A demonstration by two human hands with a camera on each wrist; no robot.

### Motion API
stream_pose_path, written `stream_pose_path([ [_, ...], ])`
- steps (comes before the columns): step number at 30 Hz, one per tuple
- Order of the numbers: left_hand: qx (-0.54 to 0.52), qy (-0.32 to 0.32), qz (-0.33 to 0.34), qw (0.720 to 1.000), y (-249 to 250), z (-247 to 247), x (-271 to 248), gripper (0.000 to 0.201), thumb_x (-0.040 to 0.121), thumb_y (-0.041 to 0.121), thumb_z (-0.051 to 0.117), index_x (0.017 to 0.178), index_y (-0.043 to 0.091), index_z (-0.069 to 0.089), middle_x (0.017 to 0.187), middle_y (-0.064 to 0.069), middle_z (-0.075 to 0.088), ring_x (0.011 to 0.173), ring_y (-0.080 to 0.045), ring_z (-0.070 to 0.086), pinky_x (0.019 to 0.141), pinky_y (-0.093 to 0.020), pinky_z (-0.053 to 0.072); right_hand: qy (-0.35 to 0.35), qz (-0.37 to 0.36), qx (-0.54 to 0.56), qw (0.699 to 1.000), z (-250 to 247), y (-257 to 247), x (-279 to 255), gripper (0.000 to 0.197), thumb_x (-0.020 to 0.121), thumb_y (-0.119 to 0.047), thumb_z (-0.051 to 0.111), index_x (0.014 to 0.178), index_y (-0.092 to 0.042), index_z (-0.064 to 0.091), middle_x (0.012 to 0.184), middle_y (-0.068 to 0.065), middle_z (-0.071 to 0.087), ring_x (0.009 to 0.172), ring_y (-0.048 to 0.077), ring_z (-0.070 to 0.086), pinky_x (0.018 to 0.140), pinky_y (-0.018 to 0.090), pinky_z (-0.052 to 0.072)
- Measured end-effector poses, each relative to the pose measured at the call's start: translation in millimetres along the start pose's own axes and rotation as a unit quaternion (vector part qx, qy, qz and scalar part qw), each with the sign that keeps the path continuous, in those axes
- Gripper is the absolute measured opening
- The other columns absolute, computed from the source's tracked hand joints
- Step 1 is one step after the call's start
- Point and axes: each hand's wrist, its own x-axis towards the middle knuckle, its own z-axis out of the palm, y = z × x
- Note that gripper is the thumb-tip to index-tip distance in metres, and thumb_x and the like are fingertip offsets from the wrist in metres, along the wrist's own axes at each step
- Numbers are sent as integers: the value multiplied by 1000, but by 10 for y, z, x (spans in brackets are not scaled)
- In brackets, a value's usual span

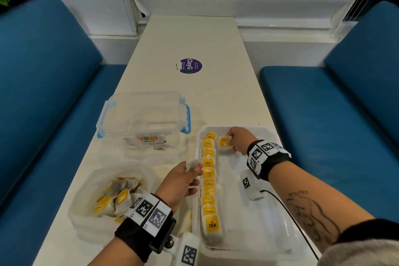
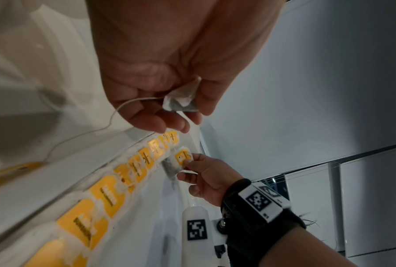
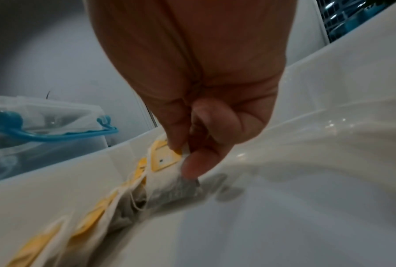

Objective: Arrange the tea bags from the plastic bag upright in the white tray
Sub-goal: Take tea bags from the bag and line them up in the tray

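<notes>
A white tray point(image 1: 267, 218) lies at the table's near right. Along its left wall stands a row of several tea bags point(image 1: 209, 181) with yellow tags, upright. My right hand point(image 1: 237, 139) pinches one more yellow-tagged tea bag point(image 1: 224, 144) at the far end of the tray, just right of the row; the right wrist view shows that tea bag point(image 3: 169, 173) touching the tray floor. My left hand point(image 1: 183, 179) hovers by the tray's left rim and pinches another tea bag point(image 2: 181, 103), its string point(image 2: 82, 133) trailing. The clear plastic bag point(image 1: 112, 194) of loose tea bags sits at the near left.
A clear lidded box point(image 1: 144, 114) with blue latches stands behind the plastic bag. A purple round sticker point(image 1: 190, 66) is further up the table. Blue benches point(image 1: 43, 93) flank the narrow table on both sides. A black cable point(image 1: 289, 211) crosses the tray's right part.
</notes>
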Motion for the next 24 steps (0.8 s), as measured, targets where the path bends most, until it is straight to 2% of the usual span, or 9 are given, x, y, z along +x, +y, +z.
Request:
stream_pose_path([
  [3, 1, -1, -4, 1000, -14, -12, -1, 12, 96, 17, 47, 94, 20, 59, 86, 4, 59, 70, -11, 49, 65, -22, 43, 33, -3, -2, 999, 67, 2, 91, 24, 89, -1, 51, 71, -17, 49, 94, 16, 61, 83, 30, 62, 60, 28, 50],
  [5, 3, -1, -5, 1000, -26, -24, 2, 13, 96, 17, 47, 95, 20, 59, 87, 4, 60, 70, -10, 50, 65, -22, 43, 66, 5, 8, 998, 122, 9, 148, 31, 86, -3, 57, 62, -21, 46, 99, 18, 67, 92, 30, 63, 78, 33, 51],
  [10, -4, -1, -3, 1000, -55, -55, 15, 15, 97, 16, 46, 97, 19, 60, 87, 5, 61, 70, -10, 51, 63, -20, 44, 125, 42, 78, 988, 206, 11, 223, 31, 82, -1, 61, 61, -20, 48, 102, 15, 70, 98, 29, 66, 88, 35, 53],
  [14, -21, -10, -1, 1000, -63, -58, 0, 17, 97, 17, 45, 100, 18, 61, 88, 3, 61, 69, -10, 55, 61, -19, 44, 133, 66, 89, 985, 198, 9, 224, 19, 82, -4, 63, 68, -15, 57, 104, 12, 70, 99, 25, 66, 91, 34, 52],
  [16, -28, -15, 0, 999, -56, -51, -14, 18, 98, 18, 44, 100, 18, 62, 89, 2, 62, 67, -10, 57, 60, -19, 44, 126, 72, 81, 986, 180, 27, 224, 22, 82, -7, 65, 64, -16, 57, 101, 9, 71, 96, 24, 68, 89, 34, 53],
  [18, -33, -18, 2, 999, -51, -47, -25, 19, 98, 21, 44, 101, 17, 62, 89, 1, 63, 67, -11, 60, 61, -20, 44, 116, 79, 96, 986, 151, 49, 208, 19, 84, -8, 64, 66, -15, 59, 87, 5, 70, 77, 21, 69, 71, 31, 57],
  [20, -41, -23, 5, 999, -30, -42, -43, 23, 98, 26, 42, 102, 15, 62, 89, 0, 64, 69, -12, 62, 61, -19, 45, 111, 67, 139, 982, 97, 61, 135, 21, 88, -7, 58, 68, -16, 58, 70, 1, 63, 58, 15, 60, 55, 25, 52],
  [22, -42, -25, 10, 999, 9, -32, -69, 30, 99, 29, 38, 101, 16, 64, 89, 0, 65, 74, -14, 62, 62, -20, 46, 123, 53, 160, 978, 13, 48, 20, 27, 88, -5, 57, 65, -19, 54, 72, 3, 63, 59, 15, 59, 55, 24, 50],
  [24, -30, -18, 24, 999, 56, -26, -96, 35, 100, 32, 35, 98, 19, 67, 93, 2, 65, 82, -14, 60, 68, -22, 45, 170, 29, 151, 973, -65, -10, -118, 23, 86, -2, 56, 69, -18, 56, 87, 10, 67, 71, 20, 64, 57, 24, 49],
])
